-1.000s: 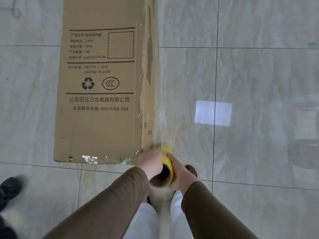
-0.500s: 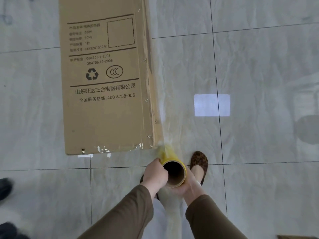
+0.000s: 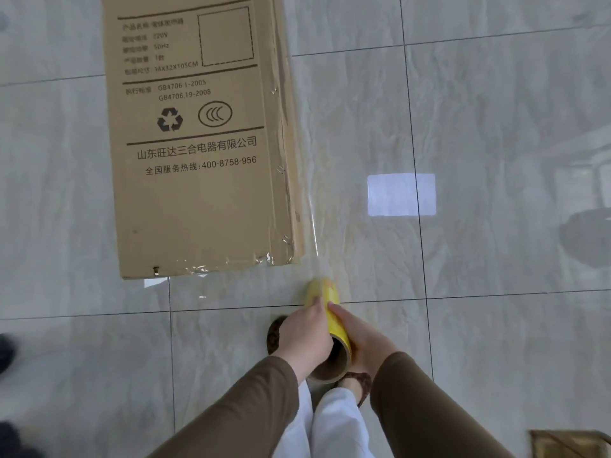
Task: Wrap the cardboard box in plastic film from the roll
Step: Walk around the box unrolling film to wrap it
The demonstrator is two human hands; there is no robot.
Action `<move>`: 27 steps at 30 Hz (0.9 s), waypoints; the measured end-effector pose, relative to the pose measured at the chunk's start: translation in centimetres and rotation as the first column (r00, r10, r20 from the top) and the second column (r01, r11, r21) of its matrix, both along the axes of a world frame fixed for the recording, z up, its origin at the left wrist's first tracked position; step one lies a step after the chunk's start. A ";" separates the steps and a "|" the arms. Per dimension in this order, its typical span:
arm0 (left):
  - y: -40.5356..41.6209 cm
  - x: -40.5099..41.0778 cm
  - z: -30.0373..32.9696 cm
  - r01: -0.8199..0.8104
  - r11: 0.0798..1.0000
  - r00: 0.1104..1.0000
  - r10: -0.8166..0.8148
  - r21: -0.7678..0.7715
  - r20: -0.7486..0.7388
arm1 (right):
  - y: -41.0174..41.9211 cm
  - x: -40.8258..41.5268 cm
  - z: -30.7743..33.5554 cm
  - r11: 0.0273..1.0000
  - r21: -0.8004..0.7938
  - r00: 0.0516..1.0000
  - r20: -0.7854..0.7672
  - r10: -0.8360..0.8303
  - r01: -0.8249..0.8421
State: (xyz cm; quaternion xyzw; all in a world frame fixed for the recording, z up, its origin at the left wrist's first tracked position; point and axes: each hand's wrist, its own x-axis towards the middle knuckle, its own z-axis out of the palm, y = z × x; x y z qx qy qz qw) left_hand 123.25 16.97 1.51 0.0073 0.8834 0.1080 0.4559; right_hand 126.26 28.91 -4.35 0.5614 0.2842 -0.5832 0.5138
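Two hands curl around yellow roll (image 3: 330,312) at 6 o'clock: left hand (image 3: 305,338), right hand (image 3: 360,338). Plastic film (image 3: 314,226) stretches toward 12 along cardboard box (image 3: 198,193), lying on tile floor (image 3: 496,127) at 11.

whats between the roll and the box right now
A stretched band of clear film runs from the yellow roll, held by both hands, up along the box right edge; below it, bare floor tile. Head view.

Single view, camera on my head. Looks steeply down and forward at floor (image 3: 496,110). My hands (image 3: 305,338) near, low centre; cardboard box (image 3: 198,193) just beyond, upper left.
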 end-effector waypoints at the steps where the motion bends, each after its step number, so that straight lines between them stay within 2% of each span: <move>1: -0.2 0.4 0.1 -0.112 0.993 0.994 0.112 0.023 0.001 | 0.0 0.3 0.0 1.000 -0.008 1.000 0.004 -0.014 0.014; 3: -0.8 2.0 0.4 -0.378 0.924 0.925 0.376 0.051 0.052 | 0.0 1.1 0.0 0.999 0.024 0.998 0.037 -0.043 0.042; 5: -1.0 4.3 1.0 -0.619 0.785 0.781 0.609 0.037 0.140 | 0.4 2.4 -0.2 0.993 0.060 0.990 0.090 -0.106 0.101; 7: -0.8 6.7 1.5 -0.698 0.715 0.704 0.683 0.016 0.197 | 0.3 4.1 -0.4 0.982 0.078 0.975 0.131 -0.181 0.171; 9: -0.6 8.0 1.5 -0.697 0.717 0.702 0.684 -0.006 0.199 | 0.0 5.9 -0.4 0.978 0.078 0.964 0.167 -0.206 0.196; 11: -0.9 7.9 1.1 -0.596 0.800 0.779 0.598 -0.073 0.190 | -0.7 7.5 -0.3 0.969 0.062 0.949 0.199 -0.246 0.238; 13: -1.9 7.2 1.0 -0.420 0.897 0.871 0.441 -0.137 0.214 | -1.4 8.3 0.3 0.969 0.057 0.947 0.206 -0.248 0.242; 17: -4.9 6.4 1.2 -0.171 0.970 0.931 0.216 -0.172 0.293 | -3.3 8.4 1.3 0.984 0.143 0.979 0.158 -0.128 0.106; 19: -6.0 6.7 1.0 -0.019 0.988 0.955 0.063 -0.153 0.291 | -4.8 8.0 1.5 0.974 0.217 0.993 0.080 -0.081 0.062; 22: -7.4 6.8 1.2 0.145 0.975 0.954 -0.092 -0.169 0.284 | -7.5 7.2 3.1 0.987 0.152 0.999 -0.004 -0.048 0.048; 27: -11.0 5.5 1.6 0.323 0.931 0.926 -0.274 -0.172 0.260 | -12.1 7.3 4.9 0.976 0.030 0.974 0.068 -0.218 0.216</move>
